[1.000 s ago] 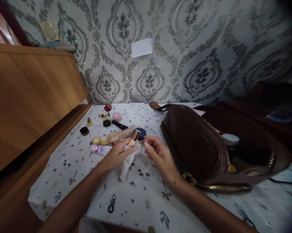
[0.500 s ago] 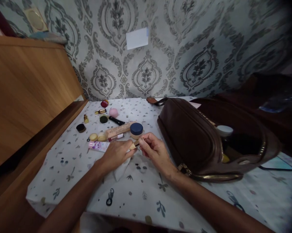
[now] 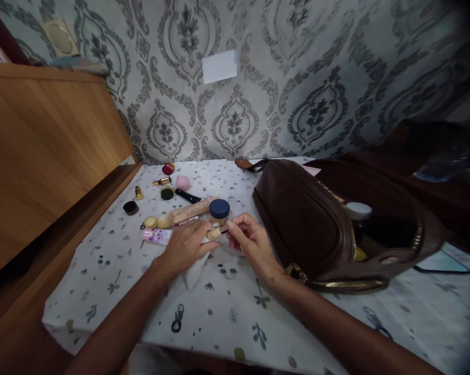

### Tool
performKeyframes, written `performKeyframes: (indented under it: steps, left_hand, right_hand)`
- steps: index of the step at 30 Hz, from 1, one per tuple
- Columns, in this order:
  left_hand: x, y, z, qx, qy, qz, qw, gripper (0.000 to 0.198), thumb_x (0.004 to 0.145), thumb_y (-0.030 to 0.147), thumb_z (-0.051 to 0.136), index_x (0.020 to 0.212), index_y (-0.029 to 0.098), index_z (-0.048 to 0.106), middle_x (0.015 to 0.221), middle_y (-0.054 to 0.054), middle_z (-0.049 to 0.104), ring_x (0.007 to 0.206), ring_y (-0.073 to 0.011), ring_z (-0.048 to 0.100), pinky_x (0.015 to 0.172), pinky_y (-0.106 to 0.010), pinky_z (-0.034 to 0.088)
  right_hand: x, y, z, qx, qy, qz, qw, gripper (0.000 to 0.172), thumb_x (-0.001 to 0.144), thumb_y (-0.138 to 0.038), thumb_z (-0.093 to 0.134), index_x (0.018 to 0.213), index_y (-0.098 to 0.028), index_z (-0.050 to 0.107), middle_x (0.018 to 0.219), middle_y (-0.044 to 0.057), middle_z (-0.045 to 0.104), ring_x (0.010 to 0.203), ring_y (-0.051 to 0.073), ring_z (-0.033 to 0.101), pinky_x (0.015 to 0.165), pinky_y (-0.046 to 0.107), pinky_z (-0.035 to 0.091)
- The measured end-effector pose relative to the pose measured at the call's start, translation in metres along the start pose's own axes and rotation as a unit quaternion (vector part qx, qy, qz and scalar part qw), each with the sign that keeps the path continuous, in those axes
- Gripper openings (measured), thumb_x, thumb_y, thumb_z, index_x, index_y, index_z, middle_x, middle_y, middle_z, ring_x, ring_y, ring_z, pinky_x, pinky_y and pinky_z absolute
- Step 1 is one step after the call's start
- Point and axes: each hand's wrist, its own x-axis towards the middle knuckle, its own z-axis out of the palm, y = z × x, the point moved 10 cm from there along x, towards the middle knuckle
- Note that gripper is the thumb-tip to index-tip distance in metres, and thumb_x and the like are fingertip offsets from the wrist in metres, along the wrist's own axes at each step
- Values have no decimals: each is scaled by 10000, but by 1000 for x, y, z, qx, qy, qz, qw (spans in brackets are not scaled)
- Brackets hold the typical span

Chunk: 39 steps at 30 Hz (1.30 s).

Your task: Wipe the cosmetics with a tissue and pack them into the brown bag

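A small beige tube with a dark end (image 3: 216, 232) lies between my two hands. My left hand (image 3: 188, 243) is beside its beige end, thumb stretched out and the other fingers bent over it; a white cloth (image 3: 196, 272) shows beneath this hand. My right hand (image 3: 251, 243) pinches the tube's dark end between thumb and forefinger. Just behind is a jar with a blue lid (image 3: 219, 208). A beige squeeze tube (image 3: 192, 209) and a pink-and-white tube (image 3: 157, 236) lie near my left hand, which partly covers the latter.
Several cosmetics, including a pink sponge (image 3: 183, 183) and a black-handled item (image 3: 187, 196), lie at the back left of the patterned cloth (image 3: 113, 260). An open brown bag (image 3: 301, 219) stands on the right. A wooden cabinet (image 3: 51, 146) borders the left.
My left hand has shifted slightly, with its thumb now stretched further out below the small tube. More of the tube's beige part shows. My right hand has barely moved.
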Motion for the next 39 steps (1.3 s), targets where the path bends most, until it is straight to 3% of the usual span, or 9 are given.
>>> performKeyframes:
  steps: [4,9,16,21,24,29,34,36,39]
  left_hand:
    - [-4,17,-14,24,92,54,994,293,944,426,538,1066,161,567,914,-91,663,881,-264,632,728,-359,488]
    - [-8,40,-24,92,162,101,977,229,988,298,432,918,149,591,766,-75,638,747,-243,607,637,-344,462]
    - [-1,11,-25,57,103,49,992,375,952,504,493,761,189,568,697,-34,632,690,-202,610,630,-297,424]
    - [2,-25,-25,-102,56,-44,992,393,947,482,513,680,195,537,633,16,559,598,-154,518,592,-262,357]
    - [-1,-42,-28,-242,84,-113,960,365,932,439,516,659,199,504,600,39,463,576,-128,447,555,-238,327]
    - [-13,-68,-36,-380,193,-226,876,338,893,456,532,676,202,473,576,61,358,520,-98,341,481,-206,281]
    - [-23,-86,-21,-487,266,-285,782,424,861,561,566,674,201,444,570,73,373,490,-76,344,450,-181,293]
    - [-25,-83,-7,-515,254,-299,762,445,838,594,580,680,196,458,582,66,422,495,-77,384,457,-182,331]
    - [-18,-58,21,-543,141,-290,775,450,786,620,625,735,187,517,601,49,506,503,-97,458,467,-204,389]
  right_hand:
    - [-3,-2,8,2,-31,-17,999,386,790,-554,692,775,-214,509,625,-45,538,522,103,467,510,240,371]
    - [-10,-9,24,-4,-90,-57,994,321,799,-491,708,792,-201,570,672,-27,549,621,122,499,588,254,408]
    - [-5,-28,0,-10,-12,-72,997,293,799,-470,714,810,-198,608,665,-30,553,521,90,427,475,228,332]
    - [4,-27,-26,58,75,-62,994,326,792,-497,706,800,-204,563,612,-37,568,466,82,406,432,215,298]
    - [7,-18,-24,88,60,-23,994,340,772,-502,717,775,-202,558,631,-18,598,491,91,451,434,211,306]
    - [5,-6,-6,79,1,23,997,374,737,-516,748,742,-190,564,625,-14,601,482,81,439,436,211,303]
    - [-6,10,26,43,-113,61,991,456,670,-570,787,733,-189,545,631,-32,603,489,78,477,453,206,347]
    - [-10,13,36,32,-147,61,987,458,697,-586,761,726,-185,543,649,-28,610,497,77,491,462,208,365]
    - [-13,16,40,37,-162,54,985,449,740,-595,719,750,-183,540,635,-39,599,485,75,491,455,204,358]
